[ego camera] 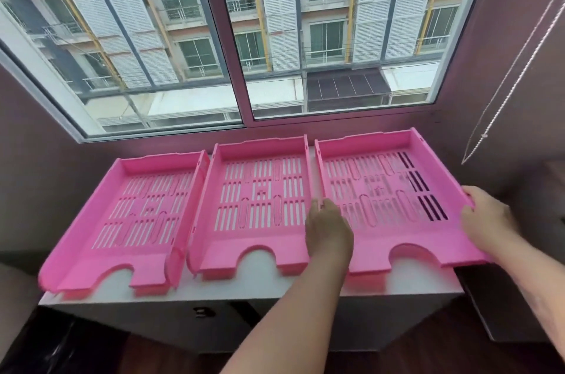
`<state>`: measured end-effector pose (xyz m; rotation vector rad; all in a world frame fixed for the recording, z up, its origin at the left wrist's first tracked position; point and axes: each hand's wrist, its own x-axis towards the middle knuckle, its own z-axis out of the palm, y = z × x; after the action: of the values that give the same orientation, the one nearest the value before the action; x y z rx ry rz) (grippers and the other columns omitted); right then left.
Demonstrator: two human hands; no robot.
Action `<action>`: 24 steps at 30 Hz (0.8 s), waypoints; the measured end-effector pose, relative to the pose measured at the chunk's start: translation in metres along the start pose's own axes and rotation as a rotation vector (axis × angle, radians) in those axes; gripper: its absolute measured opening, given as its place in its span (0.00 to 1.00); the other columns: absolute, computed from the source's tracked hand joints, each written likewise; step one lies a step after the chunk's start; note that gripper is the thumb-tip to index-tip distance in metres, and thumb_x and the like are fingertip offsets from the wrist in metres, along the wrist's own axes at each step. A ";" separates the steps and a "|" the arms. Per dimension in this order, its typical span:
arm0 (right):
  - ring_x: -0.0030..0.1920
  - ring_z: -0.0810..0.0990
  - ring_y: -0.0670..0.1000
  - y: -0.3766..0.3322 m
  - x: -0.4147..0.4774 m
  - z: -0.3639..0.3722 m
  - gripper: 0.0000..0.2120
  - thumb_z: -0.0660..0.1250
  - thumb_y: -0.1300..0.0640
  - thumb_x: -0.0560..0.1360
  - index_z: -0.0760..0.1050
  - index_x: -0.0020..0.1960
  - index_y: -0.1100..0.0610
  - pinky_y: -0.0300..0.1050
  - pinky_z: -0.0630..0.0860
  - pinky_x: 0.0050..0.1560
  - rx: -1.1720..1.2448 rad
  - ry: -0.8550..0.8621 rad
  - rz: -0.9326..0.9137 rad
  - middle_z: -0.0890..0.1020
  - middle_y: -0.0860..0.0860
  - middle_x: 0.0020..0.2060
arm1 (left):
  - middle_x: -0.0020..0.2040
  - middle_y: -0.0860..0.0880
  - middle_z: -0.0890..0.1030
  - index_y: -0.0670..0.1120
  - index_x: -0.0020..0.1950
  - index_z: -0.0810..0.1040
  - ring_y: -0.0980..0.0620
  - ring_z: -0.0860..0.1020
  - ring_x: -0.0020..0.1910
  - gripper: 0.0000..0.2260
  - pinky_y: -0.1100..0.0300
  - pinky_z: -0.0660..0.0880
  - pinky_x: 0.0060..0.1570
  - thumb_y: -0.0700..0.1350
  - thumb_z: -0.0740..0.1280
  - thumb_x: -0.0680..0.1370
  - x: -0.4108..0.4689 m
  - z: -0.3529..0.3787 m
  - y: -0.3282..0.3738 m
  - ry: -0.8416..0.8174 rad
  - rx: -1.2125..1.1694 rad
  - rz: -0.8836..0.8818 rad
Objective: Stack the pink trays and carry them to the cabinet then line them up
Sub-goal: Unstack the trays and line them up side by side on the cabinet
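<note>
Three pink slotted trays sit side by side on a white cabinet top [305,291] under a window. The left tray [128,214] and the middle tray [260,199] lie flat, close together. The right tray [388,193] overhangs the cabinet's right edge. My left hand [328,230] grips that tray's left wall, in the gap beside the middle tray. My right hand [486,217] grips its right wall. Whether this tray rests on the top or is lifted slightly, I cannot tell.
A large window [244,37] rises right behind the trays, with a building outside. A blind cord [504,83] hangs at the right. Dark furniture [519,297] stands right of the cabinet, and a dark wooden floor [137,355] lies below.
</note>
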<state>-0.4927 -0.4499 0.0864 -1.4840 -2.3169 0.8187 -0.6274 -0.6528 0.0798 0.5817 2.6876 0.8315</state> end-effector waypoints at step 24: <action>0.67 0.72 0.67 -0.012 0.010 0.050 0.28 0.52 0.66 0.80 0.57 0.80 0.59 0.57 0.69 0.64 -0.049 -0.078 -0.069 0.68 0.63 0.74 | 0.70 0.42 0.73 0.44 0.81 0.45 0.51 0.76 0.40 0.27 0.56 0.78 0.41 0.41 0.52 0.84 0.017 -0.002 -0.035 -0.049 -0.153 -0.092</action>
<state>-0.5308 -0.4605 0.0527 -1.4060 -2.4469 0.8211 -0.6534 -0.6722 0.0590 0.4343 2.5569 0.9735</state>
